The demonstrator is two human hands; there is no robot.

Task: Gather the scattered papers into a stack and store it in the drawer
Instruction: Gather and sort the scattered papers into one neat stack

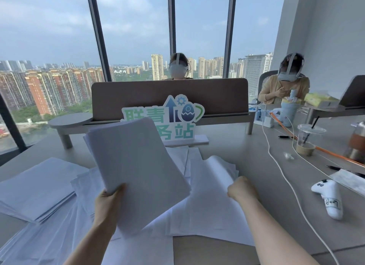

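My left hand [109,200] grips the near edge of a thick stack of white papers [138,166], held up tilted above the desk. My right hand [242,187] has curled fingers and pinches the edge of a loose sheet [213,177] that is lifted a little off the desk. More white sheets lie scattered on the grey desk [256,158] under and around both hands. A separate flat pile of paper [37,187] lies at the left. No drawer is in sight.
A green and blue sign [177,116] stands in front of a brown divider [169,94]. At the right are a white controller [329,197], a plastic cup with a straw [308,140], white cables [276,160] and pens. Two people with headsets sit behind.
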